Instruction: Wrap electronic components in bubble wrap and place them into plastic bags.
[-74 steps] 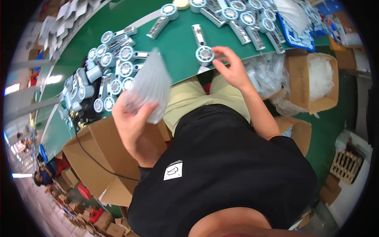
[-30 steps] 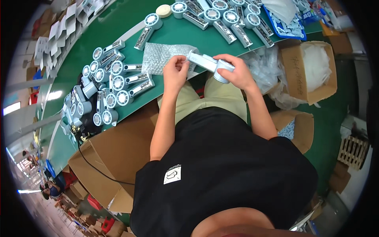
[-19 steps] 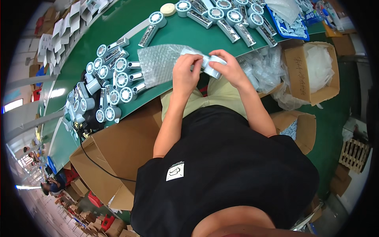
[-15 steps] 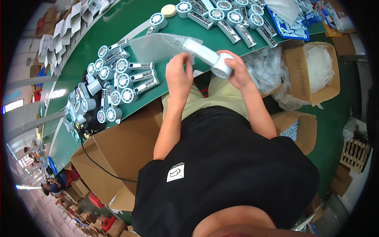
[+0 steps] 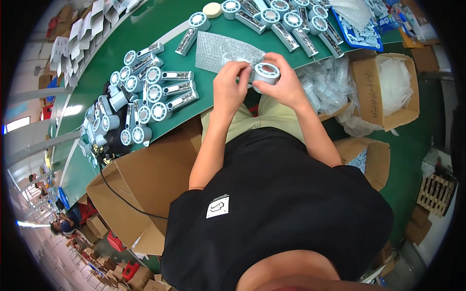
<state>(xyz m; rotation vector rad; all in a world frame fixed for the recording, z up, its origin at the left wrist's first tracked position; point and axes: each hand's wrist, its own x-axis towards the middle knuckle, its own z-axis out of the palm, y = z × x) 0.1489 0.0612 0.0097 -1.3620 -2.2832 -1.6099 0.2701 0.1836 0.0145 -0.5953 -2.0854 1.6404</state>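
Note:
My right hand (image 5: 286, 83) is closed around the round head of a light-blue handheld fan (image 5: 267, 71), its grille tilted up. Beside it, my left hand (image 5: 230, 89) has its fingers pinched together at the near edge of a clear bubble-wrap bag (image 5: 218, 51). The bag stretches out flat from the fan over the table. The fan's handle is hidden by the bag and my fingers, so I cannot tell how far it sits inside.
More handheld fans (image 5: 158, 111) lie grouped on the green table (image 5: 165, 53) at left and far right (image 5: 292, 20). A blue tray (image 5: 359, 41) holds small parts. Clear bags (image 5: 325, 82) and an open carton (image 5: 371, 92) stand right, another large carton (image 5: 141, 189) lower left.
The fan has turned so its grille faces up, and its handle no longer shows. My left hand has moved right, close to the fan head. The bag has shifted slightly right.

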